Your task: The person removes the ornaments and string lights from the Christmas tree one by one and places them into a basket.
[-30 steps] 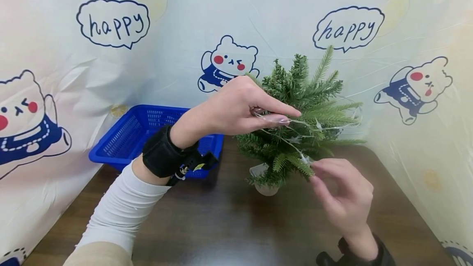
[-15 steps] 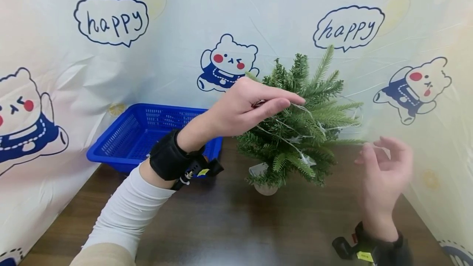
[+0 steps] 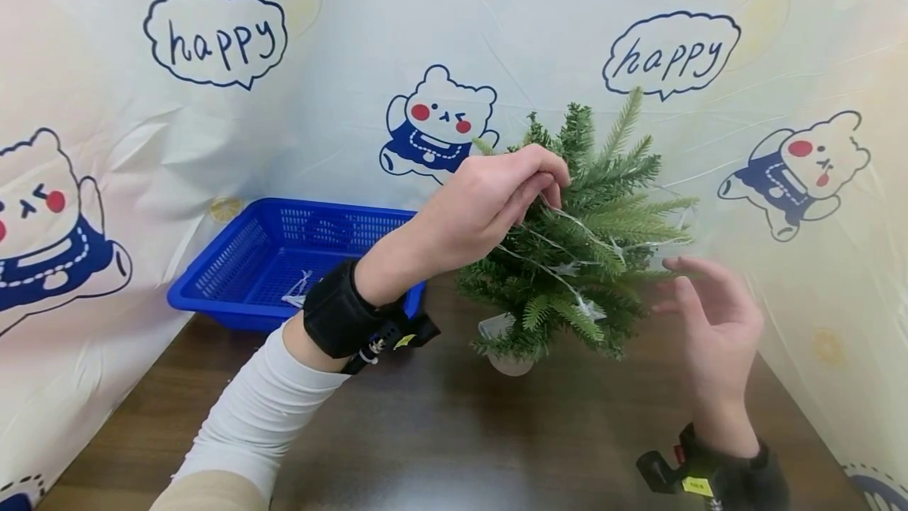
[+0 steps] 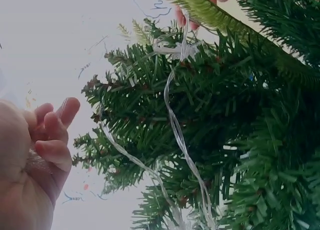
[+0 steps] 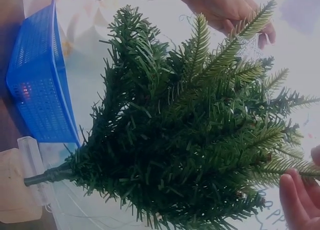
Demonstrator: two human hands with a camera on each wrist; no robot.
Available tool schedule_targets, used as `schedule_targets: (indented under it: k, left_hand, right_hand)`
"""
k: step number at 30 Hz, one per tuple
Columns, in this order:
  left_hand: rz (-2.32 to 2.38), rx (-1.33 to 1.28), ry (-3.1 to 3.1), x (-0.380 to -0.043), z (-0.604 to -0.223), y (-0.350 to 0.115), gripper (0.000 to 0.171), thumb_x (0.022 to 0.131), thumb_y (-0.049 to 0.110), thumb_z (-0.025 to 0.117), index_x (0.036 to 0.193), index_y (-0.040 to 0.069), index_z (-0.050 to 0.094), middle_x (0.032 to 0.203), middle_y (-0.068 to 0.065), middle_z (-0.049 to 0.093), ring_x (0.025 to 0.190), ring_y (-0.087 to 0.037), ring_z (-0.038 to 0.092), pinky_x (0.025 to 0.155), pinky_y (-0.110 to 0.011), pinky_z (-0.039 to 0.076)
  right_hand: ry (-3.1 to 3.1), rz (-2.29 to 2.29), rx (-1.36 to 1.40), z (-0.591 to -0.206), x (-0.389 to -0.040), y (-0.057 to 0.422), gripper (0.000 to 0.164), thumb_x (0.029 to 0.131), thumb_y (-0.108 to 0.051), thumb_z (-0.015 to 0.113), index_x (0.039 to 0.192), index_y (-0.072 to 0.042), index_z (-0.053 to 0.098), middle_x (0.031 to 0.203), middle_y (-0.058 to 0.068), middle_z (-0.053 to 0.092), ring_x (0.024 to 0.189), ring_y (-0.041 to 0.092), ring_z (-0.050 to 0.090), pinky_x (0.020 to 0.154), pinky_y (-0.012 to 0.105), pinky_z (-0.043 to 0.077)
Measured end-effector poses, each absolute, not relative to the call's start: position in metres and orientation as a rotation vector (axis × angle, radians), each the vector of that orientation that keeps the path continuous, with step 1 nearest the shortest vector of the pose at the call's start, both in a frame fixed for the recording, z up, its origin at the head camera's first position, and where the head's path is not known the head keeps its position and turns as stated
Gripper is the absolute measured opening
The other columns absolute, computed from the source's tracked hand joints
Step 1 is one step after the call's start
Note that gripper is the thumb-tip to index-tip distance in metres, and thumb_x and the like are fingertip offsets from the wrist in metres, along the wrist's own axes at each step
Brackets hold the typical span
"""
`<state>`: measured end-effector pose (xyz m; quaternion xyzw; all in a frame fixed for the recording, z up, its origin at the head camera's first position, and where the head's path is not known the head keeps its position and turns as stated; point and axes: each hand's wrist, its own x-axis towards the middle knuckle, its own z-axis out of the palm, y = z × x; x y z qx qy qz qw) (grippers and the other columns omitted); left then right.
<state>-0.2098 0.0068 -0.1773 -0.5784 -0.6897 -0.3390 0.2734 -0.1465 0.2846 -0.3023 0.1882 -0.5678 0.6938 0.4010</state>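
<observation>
A basket (image 3: 326, 222) is flanking the artificial fir (image 3: 613, 215); our left hand (image 3: 485, 207) is gripping string lights (image 3: 587, 307), our right hand (image 3: 720, 330) loosely curving, fingers parted.

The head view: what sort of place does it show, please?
Probably a small recording booth set up indoors: printed sheeting screens the back and both sides, a dark wood-look table stands inside, and black wrist straps with small devices are worn.
</observation>
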Motion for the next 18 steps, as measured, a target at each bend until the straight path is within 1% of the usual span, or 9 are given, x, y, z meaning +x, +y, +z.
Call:
schedule_targets:
  k: [2,4,7,9,10,13,16,18]
  left_hand:
    - [-0.884,-1.539,-1.855,-0.21,-0.177,0.009,0.028,0.102,0.008,0.036,0.111,-0.001,0.061,0.088,-0.007,0.06,0.077,-0.012,0.053,0.072,-0.022,0.043]
    - [-0.843,-1.52,-1.857,-0.21,-0.177,0.01,0.03,0.102,0.008,0.037,0.114,0.0,0.063,0.089,-0.008,0.057,0.081,-0.013,0.051,0.074,-0.023,0.041]
    - [-0.788,-1.5,-1.889,-0.209,-0.178,0.011,0.029,0.102,0.013,0.041,0.112,0.003,0.066,0.087,-0.006,0.05,0.075,-0.013,0.044,0.07,-0.023,0.038]
    - [-0.766,-1.489,-1.901,-0.208,-0.178,0.012,0.027,0.1,0.018,0.047,0.109,0.006,0.069,0.086,-0.005,0.047,0.072,-0.012,0.04,0.067,-0.023,0.034]
    - [-0.761,-1.483,-1.902,-0.208,-0.179,0.012,0.025,0.099,0.021,0.05,0.107,0.008,0.07,0.084,-0.003,0.043,0.069,-0.012,0.037,0.065,-0.023,0.032]
    - [-0.774,-1.454,-1.86,-0.207,-0.18,0.014,0.021,0.092,0.029,0.062,0.097,0.014,0.074,0.079,-0.001,0.036,0.064,-0.011,0.031,0.06,-0.023,0.024]
    - [-0.811,-1.428,-1.796,-0.207,-0.181,0.017,0.018,0.084,0.035,0.071,0.087,0.018,0.077,0.074,0.0,0.03,0.062,-0.012,0.023,0.06,-0.024,0.016]
    - [-0.838,-1.421,-1.781,-0.207,-0.181,0.018,0.018,0.082,0.035,0.073,0.083,0.018,0.078,0.071,0.001,0.028,0.061,-0.012,0.021,0.061,-0.024,0.015]
  right_hand:
    - [-1.431,1.753,0.485,-0.304,-0.146,0.284,0.027,0.083,0.017,0.057,0.11,0.021,0.056,0.103,0.019,0.068,0.076,0.021,0.066,0.06,0.026,0.055]
    - [-1.431,1.751,0.484,-0.306,-0.146,0.284,0.026,0.081,0.019,0.057,0.107,0.022,0.056,0.101,0.018,0.069,0.073,0.021,0.066,0.062,0.026,0.055]
    - [-1.428,1.748,0.491,-0.308,-0.144,0.283,0.023,0.08,0.02,0.058,0.103,0.023,0.056,0.095,0.017,0.07,0.068,0.021,0.065,0.064,0.026,0.055]
    - [-1.424,1.744,0.501,-0.309,-0.142,0.281,0.02,0.08,0.021,0.057,0.1,0.023,0.057,0.09,0.016,0.07,0.066,0.021,0.065,0.063,0.026,0.054]
    - [-1.423,1.735,0.502,-0.309,-0.141,0.281,0.019,0.08,0.02,0.057,0.098,0.023,0.057,0.087,0.016,0.07,0.065,0.021,0.065,0.063,0.026,0.054]
    - [-1.422,1.71,0.516,-0.31,-0.138,0.279,0.017,0.079,0.02,0.057,0.096,0.023,0.057,0.08,0.014,0.07,0.063,0.02,0.064,0.062,0.024,0.053]
    - [-1.434,1.66,0.534,-0.311,-0.135,0.277,0.017,0.079,0.02,0.057,0.096,0.023,0.057,0.084,0.014,0.07,0.063,0.019,0.065,0.062,0.023,0.053]
    - [-1.427,1.638,0.558,-0.312,-0.133,0.275,0.018,0.078,0.021,0.057,0.095,0.023,0.057,0.089,0.015,0.07,0.063,0.018,0.066,0.062,0.022,0.053]
